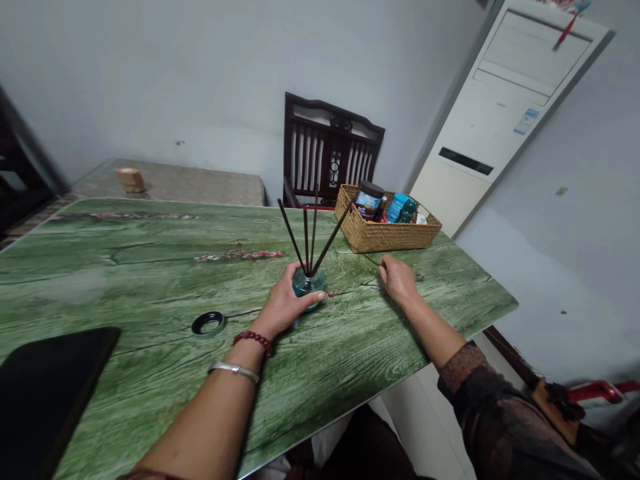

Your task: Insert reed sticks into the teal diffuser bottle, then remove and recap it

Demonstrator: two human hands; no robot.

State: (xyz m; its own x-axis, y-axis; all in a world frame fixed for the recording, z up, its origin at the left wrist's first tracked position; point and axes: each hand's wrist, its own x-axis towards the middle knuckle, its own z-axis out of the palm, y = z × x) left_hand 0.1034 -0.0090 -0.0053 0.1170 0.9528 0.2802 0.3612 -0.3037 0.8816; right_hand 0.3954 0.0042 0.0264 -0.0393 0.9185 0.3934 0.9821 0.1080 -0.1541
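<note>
ROOM: pale grey walls, a white floor-standing air conditioner [505, 113] in the corner, and a dark wooden chair [330, 150] against the wall.
FAR SURFACE: a low beige-topped bench [200, 188] beyond the table, with a small wooden block [131, 180] on it.
TABLE: a green wood-pattern table [150, 287] fills most of the view.
LEFT HAND: the left hand [283, 305] is closed around the glass bottle [311, 283], fingers wrapped against its side. A red bead bracelet [254, 341] and a silver bangle [234, 371] sit on the wrist.
RIGHT HAND: the right hand [397, 280] holds nothing. It is loosely curled, fingertips on the table, between the bottle and the basket.
BOTTLE: small, round and teal, near the middle of the table. I cannot tell whether its base touches the surface.
STICKS: four dark sticks [306, 233] already stand in the bottle's neck, fanned apart.
RING: a round black ring [208, 324] lies flat on the table, left of the bottle and off it.
BASKET: a wicker basket [387, 235] at the far table edge holds a dark-lidded jar [370, 201], a blue tube [397, 207] and a green bottle [408, 211]. Neither hand touches it.
NEAR CORNER: a black flat slab [50, 400] lies at the lower left.
</note>
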